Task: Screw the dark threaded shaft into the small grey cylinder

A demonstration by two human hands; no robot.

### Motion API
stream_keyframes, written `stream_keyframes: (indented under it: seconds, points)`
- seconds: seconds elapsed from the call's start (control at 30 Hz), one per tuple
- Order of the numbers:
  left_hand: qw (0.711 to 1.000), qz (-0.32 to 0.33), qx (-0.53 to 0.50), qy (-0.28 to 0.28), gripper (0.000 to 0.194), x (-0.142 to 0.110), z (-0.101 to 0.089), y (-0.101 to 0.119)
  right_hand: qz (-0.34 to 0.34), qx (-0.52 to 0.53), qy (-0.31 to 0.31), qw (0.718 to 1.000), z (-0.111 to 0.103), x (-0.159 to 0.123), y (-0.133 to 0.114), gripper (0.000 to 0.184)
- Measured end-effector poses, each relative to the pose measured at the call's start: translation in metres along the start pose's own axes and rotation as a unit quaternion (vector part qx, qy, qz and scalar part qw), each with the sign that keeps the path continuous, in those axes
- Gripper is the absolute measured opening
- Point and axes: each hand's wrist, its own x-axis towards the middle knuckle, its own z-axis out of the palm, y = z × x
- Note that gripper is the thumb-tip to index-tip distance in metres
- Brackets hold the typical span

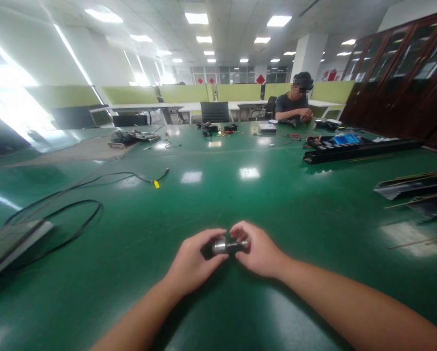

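Observation:
A small silver-and-black cylinder (231, 246) lies sideways between my two hands, low over the green table. Its wide, shiny silver end sits inside the curve of my left hand (194, 256), fingers above and thumb below. At the narrower tip, the fingers and thumb of my right hand (255, 249) close around it from the right. The dark middle section shows in the gap between the hands. What exactly the cylinder is cannot be made out, and its far left end is hidden by my left hand.
On the green table (218, 195), a black cable (130, 174) with a yellow tag and a flat device (13, 243) lie left. Long black rails (360, 150) and dark metal channels (411, 187) are at right. A co-worker (294, 103) sits across, near a small grey box (267, 128).

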Motion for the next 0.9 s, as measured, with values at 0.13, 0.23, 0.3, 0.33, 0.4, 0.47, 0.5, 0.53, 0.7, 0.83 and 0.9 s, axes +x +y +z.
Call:
stream_keyframes:
  seconds: [0.13,0.23,0.3,0.33,0.4,0.47,0.5,0.53,0.7,0.83,0.9]
  points:
    - [0.999,0.016,-0.028,-0.011,0.021,0.0,-0.002,0.002,-0.016,-0.044,-0.007,0.999,0.0,-0.003,-0.005,0.04]
    - [0.999,0.018,-0.032,-0.02,0.021,-0.001,-0.003,0.003,-0.015,-0.047,-0.014,0.999,0.0,-0.004,-0.009,0.035]
    - [0.999,0.017,-0.032,-0.03,0.021,-0.002,-0.003,0.004,-0.015,-0.037,-0.014,0.999,0.0,-0.004,-0.01,0.032]
    - [0.999,0.017,-0.033,-0.033,0.021,-0.002,-0.002,0.004,-0.014,-0.029,-0.012,0.999,0.0,-0.003,-0.01,0.032]
    - [0.998,0.019,-0.039,-0.034,0.022,-0.002,-0.002,0.005,-0.01,-0.012,-0.005,1.0,0.0,-0.002,-0.009,0.03]
    - [0.998,0.022,-0.043,-0.03,0.022,-0.002,-0.002,0.007,-0.008,-0.003,0.001,1.0,0.0,-0.002,-0.009,0.03]
    - [0.998,0.023,-0.044,-0.028,0.022,-0.002,-0.002,0.007,-0.01,-0.003,0.003,1.0,0.0,-0.002,-0.009,0.029]
    - [0.998,0.024,-0.045,-0.025,0.021,-0.002,-0.002,0.008,-0.011,-0.004,0.005,1.0,0.0,-0.003,-0.01,0.029]
    - [0.998,0.026,-0.051,-0.021,0.018,-0.001,-0.003,0.008,-0.015,-0.009,0.004,1.0,0.0,-0.004,-0.013,0.025]
    - [0.998,0.023,-0.051,-0.02,0.019,-0.001,-0.002,0.007,-0.021,-0.01,0.004,1.0,-0.001,-0.004,-0.015,0.016]
    - [0.998,0.023,-0.049,-0.02,0.019,-0.001,-0.001,0.006,-0.019,-0.01,0.002,1.0,-0.002,-0.003,-0.016,0.014]
